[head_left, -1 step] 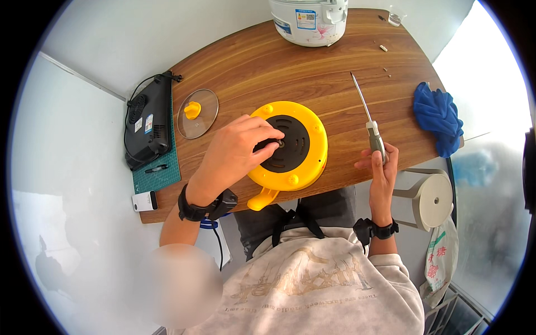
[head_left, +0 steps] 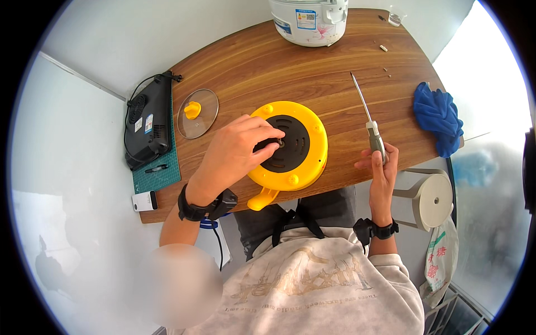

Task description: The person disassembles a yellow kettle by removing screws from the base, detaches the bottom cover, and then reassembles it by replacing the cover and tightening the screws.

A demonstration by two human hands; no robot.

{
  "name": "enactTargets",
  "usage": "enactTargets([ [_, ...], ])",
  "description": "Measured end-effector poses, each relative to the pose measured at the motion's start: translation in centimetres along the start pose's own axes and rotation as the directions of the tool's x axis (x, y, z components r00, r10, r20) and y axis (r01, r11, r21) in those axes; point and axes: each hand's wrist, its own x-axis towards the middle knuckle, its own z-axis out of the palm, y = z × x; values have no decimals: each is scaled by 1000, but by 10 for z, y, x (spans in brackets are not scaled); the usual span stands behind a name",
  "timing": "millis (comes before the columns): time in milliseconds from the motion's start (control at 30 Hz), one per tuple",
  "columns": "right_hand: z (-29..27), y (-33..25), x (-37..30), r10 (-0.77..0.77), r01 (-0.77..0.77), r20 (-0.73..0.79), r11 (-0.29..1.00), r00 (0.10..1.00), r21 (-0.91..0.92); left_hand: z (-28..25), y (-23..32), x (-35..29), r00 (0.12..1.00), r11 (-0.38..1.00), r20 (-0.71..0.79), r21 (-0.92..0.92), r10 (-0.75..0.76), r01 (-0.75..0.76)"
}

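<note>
A yellow pot-like appliance [head_left: 316, 153] lies upside down at the table's near edge. Its round black base plate [head_left: 300, 146] has vent slots, and a yellow handle [head_left: 262, 199] sticks out toward me. My left hand [head_left: 237, 146] reaches over it from the left, thumb and forefinger pinched at the plate's centre. Between those fingertips shows a small round metal fastener [head_left: 281, 143]; whether it is a screw or a nut I cannot tell. Off to the right, my right hand [head_left: 382, 167] grips a screwdriver [head_left: 375, 137] by its grey and white handle, tip pointing up and away.
Left of the pot lie a glass lid [head_left: 206, 120] with a yellow knob and a black appliance [head_left: 149, 120] on a green mat [head_left: 170, 174]. A white rice cooker [head_left: 310, 33] stands at the back. At right are a blue cloth [head_left: 438, 117] and a stool [head_left: 435, 201].
</note>
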Motion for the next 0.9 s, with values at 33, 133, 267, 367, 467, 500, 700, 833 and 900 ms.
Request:
enactTargets([
  [33,0,0,0,2,-2,-1,1000,1000,-1,0,0,0,1000,1000,-3,-5,1,-1],
  [133,0,0,0,3,-3,-1,1000,1000,-4,-1,-1,-1,1000,1000,-1,-16,3,-3],
  [267,0,0,0,1,-1,-2,1000,1000,-2,-4,-3,-1,999,999,29,-27,19,-19],
  [367,1,0,-1,12,-12,-2,1000,1000,-7,-2,-3,-2,1000,999,14,-46,-2,2],
  [467,1,0,-1,14,-14,2,1000,1000,-16,-1,-3,-1,1000,998,11,-56,-19,20],
  [500,1,-1,-1,12,-12,1,1000,1000,-19,-2,-2,-1,1000,998,14,-56,-20,21],
  [700,1,-1,-1,10,-10,-3,1000,1000,-26,-1,-1,1,999,1000,41,-18,-19,20],
  [833,1,0,-1,1,-1,2,1000,1000,-21,-1,-2,2,999,1000,54,5,-3,3],
  [900,1,0,-1,-3,3,1,1000,1000,-23,-1,-2,2,998,1000,51,5,-20,19],
])
